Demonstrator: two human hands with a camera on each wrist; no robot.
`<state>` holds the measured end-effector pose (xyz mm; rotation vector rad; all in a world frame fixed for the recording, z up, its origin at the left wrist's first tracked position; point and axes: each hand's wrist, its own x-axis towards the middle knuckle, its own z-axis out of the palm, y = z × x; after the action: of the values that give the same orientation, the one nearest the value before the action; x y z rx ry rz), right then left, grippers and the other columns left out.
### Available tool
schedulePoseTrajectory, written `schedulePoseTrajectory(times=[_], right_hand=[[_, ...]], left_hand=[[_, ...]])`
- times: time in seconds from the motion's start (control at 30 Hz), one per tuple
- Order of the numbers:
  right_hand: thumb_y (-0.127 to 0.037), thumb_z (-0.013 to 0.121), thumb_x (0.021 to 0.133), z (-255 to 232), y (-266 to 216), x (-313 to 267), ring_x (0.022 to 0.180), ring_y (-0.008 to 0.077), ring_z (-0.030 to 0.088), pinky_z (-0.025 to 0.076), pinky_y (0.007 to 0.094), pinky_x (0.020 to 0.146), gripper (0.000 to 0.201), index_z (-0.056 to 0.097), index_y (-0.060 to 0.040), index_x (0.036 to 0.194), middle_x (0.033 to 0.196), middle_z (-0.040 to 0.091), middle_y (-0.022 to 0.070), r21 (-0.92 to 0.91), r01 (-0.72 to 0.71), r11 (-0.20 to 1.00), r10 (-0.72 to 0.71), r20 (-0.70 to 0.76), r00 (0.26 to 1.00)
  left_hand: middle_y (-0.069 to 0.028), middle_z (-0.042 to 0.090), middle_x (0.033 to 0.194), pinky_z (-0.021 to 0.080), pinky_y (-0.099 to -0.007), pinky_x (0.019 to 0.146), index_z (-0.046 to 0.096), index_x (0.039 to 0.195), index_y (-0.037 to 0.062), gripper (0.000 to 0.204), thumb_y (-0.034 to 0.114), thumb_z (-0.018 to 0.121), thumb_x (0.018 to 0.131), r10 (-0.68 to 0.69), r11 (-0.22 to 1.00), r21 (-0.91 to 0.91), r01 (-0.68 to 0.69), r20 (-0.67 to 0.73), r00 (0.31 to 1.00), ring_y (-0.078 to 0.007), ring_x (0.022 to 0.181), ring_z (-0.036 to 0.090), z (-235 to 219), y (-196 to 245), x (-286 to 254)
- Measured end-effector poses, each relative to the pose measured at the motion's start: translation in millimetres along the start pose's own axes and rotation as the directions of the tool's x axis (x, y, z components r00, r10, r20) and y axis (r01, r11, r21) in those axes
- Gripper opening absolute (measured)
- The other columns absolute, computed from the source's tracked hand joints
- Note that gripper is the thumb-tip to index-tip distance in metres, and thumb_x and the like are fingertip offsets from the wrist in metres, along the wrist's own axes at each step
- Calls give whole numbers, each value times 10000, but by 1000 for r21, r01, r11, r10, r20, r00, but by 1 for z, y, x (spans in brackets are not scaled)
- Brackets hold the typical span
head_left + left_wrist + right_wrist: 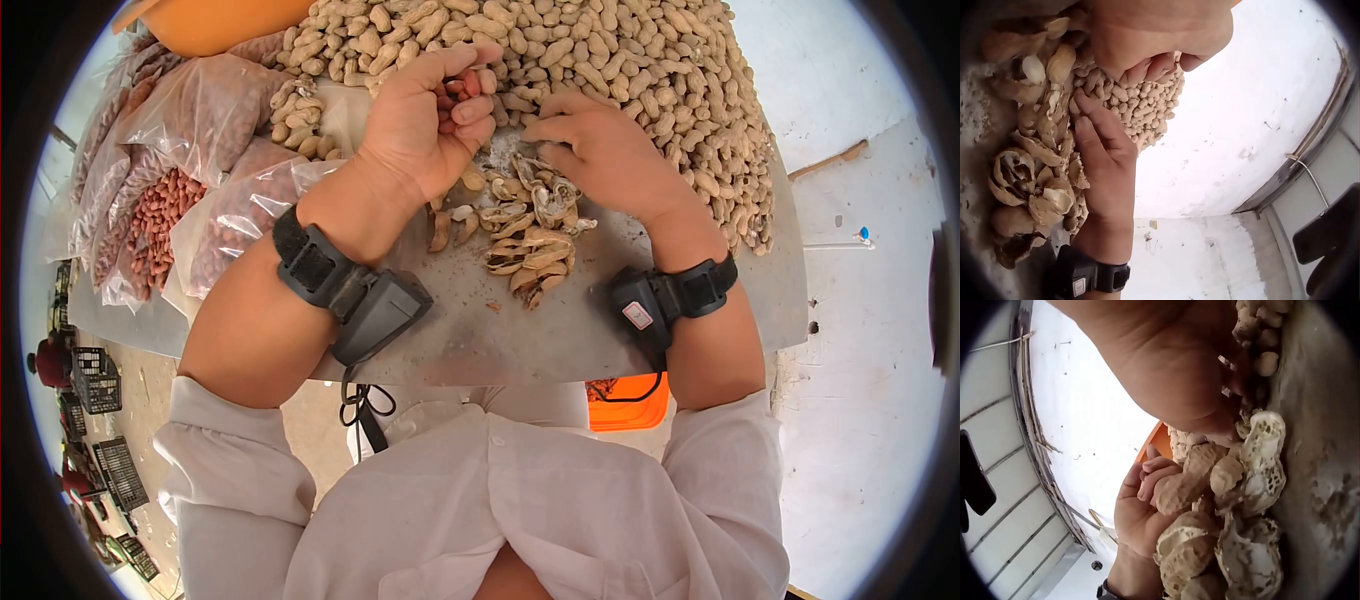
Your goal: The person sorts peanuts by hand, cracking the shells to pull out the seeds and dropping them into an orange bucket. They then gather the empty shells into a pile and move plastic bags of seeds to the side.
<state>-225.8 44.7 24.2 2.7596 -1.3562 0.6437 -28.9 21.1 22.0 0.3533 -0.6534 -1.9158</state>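
Note:
My left hand (425,125) is raised over the table, palm up, its fingers curled round several red-skinned peanut kernels (461,88). My right hand (610,155) reaches palm down to the near edge of a heap of unshelled peanuts (690,95), with its thumb and forefinger apart. In the left wrist view the right hand's fingertips (1082,103) are right at the peanuts; the right wrist view hides most of them behind the palm. Split, emptied peanut shells (535,245) lie in a small pile below and between both hands.
Clear plastic bags of red kernels (165,225) stand at the left of the metal table (450,345). An orange basin (225,25) sits at the back left. Below the table's front edge shows an orange container (630,405). Black crates (120,470) are on the floor at left.

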Motion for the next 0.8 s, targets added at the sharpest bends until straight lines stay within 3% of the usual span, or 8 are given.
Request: schedulePoseTrajectory(times=[0.17, 0.27, 0.37, 0.47, 0.57, 0.67, 0.77, 0.8], right_hand=[[-67, 598, 738, -5, -5, 1, 863, 274, 544, 444, 341, 761, 202, 646, -52, 933, 898, 572, 90, -73, 16, 997, -13, 32, 999], [-68, 612, 727, -13, -8, 2, 857, 268, 544, 445, 337, 753, 205, 644, -49, 929, 870, 578, 90, -48, -59, 997, 60, 25, 998], [-64, 620, 716, -12, -6, 1, 836, 264, 545, 448, 336, 742, 213, 640, -56, 928, 859, 580, 90, 90, -166, 982, 170, -35, 985], [-57, 625, 716, -6, -2, 0, 812, 261, 546, 447, 338, 725, 214, 639, -71, 929, 841, 572, 88, 60, -14, 998, 15, -16, 1000], [-55, 623, 729, -3, -5, 0, 795, 257, 548, 445, 340, 711, 191, 641, -79, 918, 813, 559, 89, -2, 27, 1000, -27, -1, 1000], [-49, 626, 726, 0, -4, 1, 790, 267, 538, 441, 345, 705, 177, 639, -84, 899, 789, 537, 86, 16, 18, 1000, -18, -1, 1000], [-41, 624, 742, -1, -4, 1, 737, 203, 560, 445, 317, 659, 136, 634, -67, 875, 781, 567, 51, 18, 30, 999, -29, -58, 998], [-53, 619, 753, -5, -7, 1, 722, 196, 562, 451, 307, 648, 124, 630, -64, 876, 777, 575, 52, 141, -61, 988, 71, -66, 995]], left_hand=[[-53, 547, 715, 288, -193, 438, 544, 1033, -46, 239, 106, 509, 853, 4, 1000, 22, -5, 19, 1000, -85, 506, 374, 1, 0, -1], [-39, 540, 707, 285, -186, 435, 546, 1026, -39, 223, 102, 519, 856, 13, 999, 52, -14, 20, 1000, -73, 505, 371, 0, -1, -1], [-20, 528, 697, 280, -179, 433, 547, 1017, -30, 208, 106, 526, 861, 12, 995, 94, -15, 32, 999, -60, 505, 366, -2, -2, 0], [-9, 519, 690, 278, -176, 432, 546, 1014, -24, 202, 112, 527, 866, 7, 993, 119, -10, 19, 1000, -54, 506, 362, 0, -3, -1], [-8, 516, 690, 278, -177, 433, 541, 1018, -23, 204, 114, 527, 867, 6, 993, 122, -8, 13, 1000, -54, 509, 362, 1, -4, -1], [-8, 515, 691, 276, -177, 433, 536, 1024, -24, 211, 119, 527, 869, 3, 991, 135, -4, 6, 1000, -53, 513, 364, 1, -4, -1], [4, 483, 671, 274, -179, 435, 545, 993, -17, 187, 115, 537, 860, 2, 990, 143, -2, 6, 1000, -55, 516, 363, 2, -4, -2], [15, 453, 652, 273, -180, 436, 558, 956, -9, 157, 106, 547, 851, -1, 990, 138, 1, -2, 1000, -57, 516, 360, 3, -3, -2]])
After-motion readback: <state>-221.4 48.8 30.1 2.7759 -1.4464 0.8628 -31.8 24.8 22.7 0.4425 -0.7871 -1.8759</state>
